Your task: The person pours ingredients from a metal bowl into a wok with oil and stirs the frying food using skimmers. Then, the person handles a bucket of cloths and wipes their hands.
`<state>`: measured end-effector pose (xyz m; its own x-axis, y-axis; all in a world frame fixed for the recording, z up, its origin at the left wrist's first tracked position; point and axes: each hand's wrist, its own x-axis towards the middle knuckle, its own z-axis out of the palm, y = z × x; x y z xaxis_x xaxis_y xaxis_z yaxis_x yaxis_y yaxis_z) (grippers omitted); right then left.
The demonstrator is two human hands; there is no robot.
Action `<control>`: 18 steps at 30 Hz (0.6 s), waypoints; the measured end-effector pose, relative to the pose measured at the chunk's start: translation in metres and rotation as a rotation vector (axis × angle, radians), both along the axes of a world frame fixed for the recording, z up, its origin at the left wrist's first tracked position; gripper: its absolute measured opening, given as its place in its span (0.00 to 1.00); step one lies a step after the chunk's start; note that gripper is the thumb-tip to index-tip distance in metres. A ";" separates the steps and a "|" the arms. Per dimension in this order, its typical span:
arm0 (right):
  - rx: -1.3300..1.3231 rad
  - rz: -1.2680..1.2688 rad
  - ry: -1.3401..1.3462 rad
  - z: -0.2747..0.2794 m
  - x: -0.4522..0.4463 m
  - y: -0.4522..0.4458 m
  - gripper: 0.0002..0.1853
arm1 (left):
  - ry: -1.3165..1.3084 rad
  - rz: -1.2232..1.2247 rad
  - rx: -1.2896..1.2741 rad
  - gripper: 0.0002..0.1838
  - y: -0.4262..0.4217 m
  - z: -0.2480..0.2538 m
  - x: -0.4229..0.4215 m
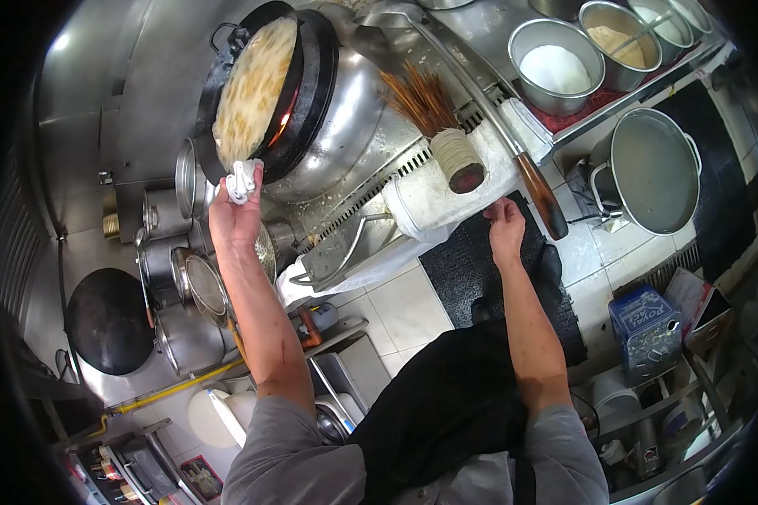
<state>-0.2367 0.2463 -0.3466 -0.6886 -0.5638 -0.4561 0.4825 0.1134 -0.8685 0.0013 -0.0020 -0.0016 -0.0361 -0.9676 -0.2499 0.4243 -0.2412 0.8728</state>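
Through a folded white cloth (242, 180), my left hand (236, 217) is closed on the near edge of a black wok (290, 84). The wok tilts on the burner, with frothy, pale golden liquid (259, 88) inside; flame glows beneath its right side. My right hand (505, 225), fingers loosely curled with nothing visible in them, hovers beside the counter's front edge. Close to it are the wooden handle of a long ladle (541, 195) and a bound bamboo wok brush (453, 156). The brush lies on a white towel (417, 198).
Metal tubs of white (556, 69) and tan powder (619, 46) stand at upper right. A large pot of cloudy liquid (657, 172) sits at right. Several pots (189, 337), a strainer (206, 286) and another dark wok (109, 321) are at left. A blue tin (644, 332) stands lower right.
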 end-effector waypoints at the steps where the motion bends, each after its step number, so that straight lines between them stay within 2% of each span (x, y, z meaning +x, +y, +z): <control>1: 0.008 0.002 0.002 0.001 0.000 0.000 0.19 | -0.003 0.005 -0.001 0.19 0.001 0.000 -0.001; 15: 0.002 -0.006 0.002 0.011 0.001 0.002 0.20 | 0.022 0.005 0.019 0.19 0.000 -0.001 0.000; 18: 0.037 -0.002 -0.048 0.015 0.001 0.002 0.17 | 0.024 -0.001 0.017 0.19 0.000 0.000 -0.001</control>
